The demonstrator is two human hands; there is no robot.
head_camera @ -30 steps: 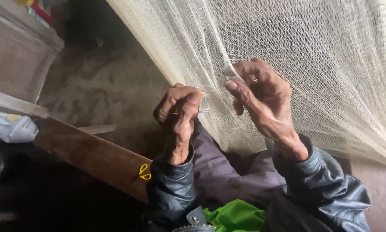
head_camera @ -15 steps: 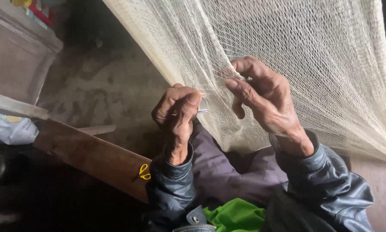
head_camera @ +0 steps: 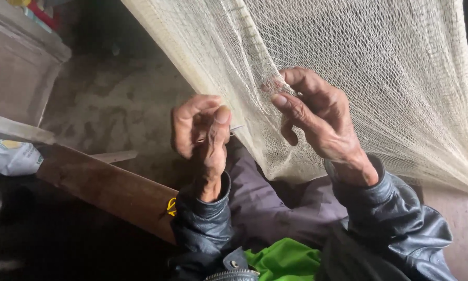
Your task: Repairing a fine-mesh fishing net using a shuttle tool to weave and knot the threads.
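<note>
The left hand (head_camera: pixel 203 130) was curled round a thin needle (head_camera: pixel 235 128); the right hand (head_camera: pixel 317 117), just beside it, pinched the net (head_camera: pixel 380 67).

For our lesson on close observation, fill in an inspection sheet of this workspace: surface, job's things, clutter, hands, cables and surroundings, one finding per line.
Surface: rough grey floor below; a brown wooden plank runs slantwise at the left.
Job's things: pale fine net hanging across the upper right; a thin needle juts from the left hand.
Clutter: crumpled white bag at the left edge; small yellow item on the plank.
Hands: left hand closed on the needle beside the net's edge; right hand pinching the mesh.
Cables: nothing seen.
Surroundings: dim; grey ledge top left; black jacket sleeves; green cloth in the lap.
</note>
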